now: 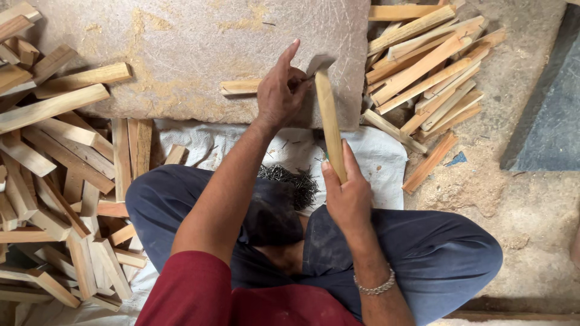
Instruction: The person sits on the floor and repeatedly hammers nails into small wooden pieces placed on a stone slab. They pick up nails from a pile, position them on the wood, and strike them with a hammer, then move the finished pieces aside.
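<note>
1. Hammer (326, 102) with a wooden handle, head over a flat block (199, 48) on the floor; right hand (349, 196) fingers clamped round the lower handle.
2. Left hand (279, 93) fingers pinched together at the hammer head, apparently on a small nail; too small to confirm. A short wood strip (240, 87) lies just beside it.
3. Step, as judged: nail being set for a strike.
4. Pose: person cross-legged, left forearm reaching forward, right wrist cocked up.
5. Nail pile (293, 180) near the knees; wood strips (54, 175) stacked left and right.
</note>
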Action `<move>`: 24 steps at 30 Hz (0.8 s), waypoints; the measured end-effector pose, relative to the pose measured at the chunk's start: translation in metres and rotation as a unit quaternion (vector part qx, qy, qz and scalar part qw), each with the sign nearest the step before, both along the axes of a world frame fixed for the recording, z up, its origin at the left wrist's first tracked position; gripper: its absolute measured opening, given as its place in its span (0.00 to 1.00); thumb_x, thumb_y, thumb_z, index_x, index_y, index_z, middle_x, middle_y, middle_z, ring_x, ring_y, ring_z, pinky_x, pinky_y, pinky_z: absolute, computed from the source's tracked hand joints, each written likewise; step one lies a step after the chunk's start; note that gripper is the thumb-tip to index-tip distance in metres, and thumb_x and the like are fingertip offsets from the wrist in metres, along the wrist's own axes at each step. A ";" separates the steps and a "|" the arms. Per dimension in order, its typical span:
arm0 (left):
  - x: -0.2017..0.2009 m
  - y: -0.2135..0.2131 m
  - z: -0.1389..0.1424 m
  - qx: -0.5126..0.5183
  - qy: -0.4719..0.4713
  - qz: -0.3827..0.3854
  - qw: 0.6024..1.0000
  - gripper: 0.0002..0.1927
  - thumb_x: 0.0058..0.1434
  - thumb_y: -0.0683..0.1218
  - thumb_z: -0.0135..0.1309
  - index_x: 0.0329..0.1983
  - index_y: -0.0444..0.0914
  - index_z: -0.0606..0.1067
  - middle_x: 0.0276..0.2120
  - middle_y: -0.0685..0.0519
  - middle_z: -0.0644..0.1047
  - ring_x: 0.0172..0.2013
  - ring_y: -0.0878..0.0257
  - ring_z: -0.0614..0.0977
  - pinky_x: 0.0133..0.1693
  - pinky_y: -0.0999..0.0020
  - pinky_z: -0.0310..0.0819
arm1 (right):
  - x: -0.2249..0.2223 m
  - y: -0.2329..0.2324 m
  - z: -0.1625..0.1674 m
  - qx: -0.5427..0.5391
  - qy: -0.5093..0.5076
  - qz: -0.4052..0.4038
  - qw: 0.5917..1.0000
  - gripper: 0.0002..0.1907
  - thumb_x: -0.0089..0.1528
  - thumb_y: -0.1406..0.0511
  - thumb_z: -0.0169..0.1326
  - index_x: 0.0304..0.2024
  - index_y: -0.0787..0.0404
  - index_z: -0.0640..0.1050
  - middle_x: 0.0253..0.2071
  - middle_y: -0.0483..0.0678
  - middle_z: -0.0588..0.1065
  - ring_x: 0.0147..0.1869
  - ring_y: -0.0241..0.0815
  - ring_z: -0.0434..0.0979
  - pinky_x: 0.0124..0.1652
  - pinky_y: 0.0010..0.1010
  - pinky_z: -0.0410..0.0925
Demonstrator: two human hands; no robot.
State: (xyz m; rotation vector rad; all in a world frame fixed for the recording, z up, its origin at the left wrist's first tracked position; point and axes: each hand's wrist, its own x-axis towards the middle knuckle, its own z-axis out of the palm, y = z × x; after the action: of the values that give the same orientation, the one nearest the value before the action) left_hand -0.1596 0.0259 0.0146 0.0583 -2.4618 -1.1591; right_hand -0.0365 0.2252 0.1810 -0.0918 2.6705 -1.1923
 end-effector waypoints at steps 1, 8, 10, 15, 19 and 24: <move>0.001 0.000 0.000 0.004 -0.002 0.000 1.000 0.49 0.61 0.45 0.69 0.78 0.46 0.50 0.37 0.62 0.84 0.36 0.69 0.86 0.40 0.74 0.82 | -0.002 0.001 0.002 -0.002 0.001 0.009 1.000 0.31 0.69 0.60 0.53 0.70 0.70 0.65 0.60 0.63 0.75 0.60 0.52 0.79 0.53 0.38 0.73; 0.004 0.002 0.007 -0.033 0.025 0.011 0.999 0.53 0.57 0.45 0.69 0.77 0.46 0.49 0.36 0.63 0.83 0.38 0.68 0.85 0.44 0.71 0.79 | 0.014 0.003 0.012 -0.079 0.133 -0.006 0.988 0.30 0.72 0.58 0.51 0.70 0.71 0.64 0.57 0.62 0.78 0.55 0.52 0.85 0.50 0.35 0.77; 0.004 0.001 0.008 -0.010 -0.004 0.000 1.000 0.52 0.59 0.44 0.69 0.78 0.47 0.48 0.36 0.63 0.84 0.37 0.68 0.85 0.43 0.71 0.80 | 0.008 -0.006 0.006 -0.019 0.125 0.014 0.992 0.30 0.71 0.60 0.53 0.70 0.72 0.65 0.56 0.64 0.78 0.55 0.52 0.83 0.49 0.35 0.76; 0.004 0.000 0.009 0.008 0.007 -0.008 1.000 0.51 0.61 0.43 0.68 0.79 0.47 0.47 0.37 0.61 0.83 0.37 0.68 0.85 0.41 0.72 0.81 | -0.006 -0.005 0.001 0.054 -0.084 -0.042 0.994 0.32 0.69 0.60 0.52 0.73 0.65 0.61 0.49 0.61 0.80 0.44 0.50 0.85 0.40 0.35 0.77; 0.007 -0.002 0.007 0.028 -0.001 -0.001 1.000 0.50 0.60 0.37 0.60 0.79 0.45 0.45 0.45 0.54 0.79 0.35 0.64 0.83 0.35 0.70 0.80 | 0.014 0.011 0.008 -0.050 0.228 0.028 0.972 0.26 0.76 0.63 0.52 0.71 0.71 0.63 0.55 0.64 0.78 0.52 0.51 0.84 0.48 0.33 0.77; 0.006 -0.003 0.009 0.029 0.012 0.005 0.999 0.49 0.58 0.32 0.52 0.79 0.46 0.45 0.48 0.50 0.73 0.36 0.64 0.80 0.34 0.69 0.79 | 0.022 0.000 -0.005 -0.086 0.181 -0.006 0.980 0.31 0.72 0.61 0.52 0.71 0.72 0.61 0.48 0.58 0.81 0.43 0.43 0.86 0.39 0.30 0.79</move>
State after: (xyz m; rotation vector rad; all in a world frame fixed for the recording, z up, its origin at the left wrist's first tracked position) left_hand -0.1536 0.0233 0.0231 0.0731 -2.4036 -1.2204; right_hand -0.0143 0.2250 0.1764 -0.3533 2.8623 -1.5396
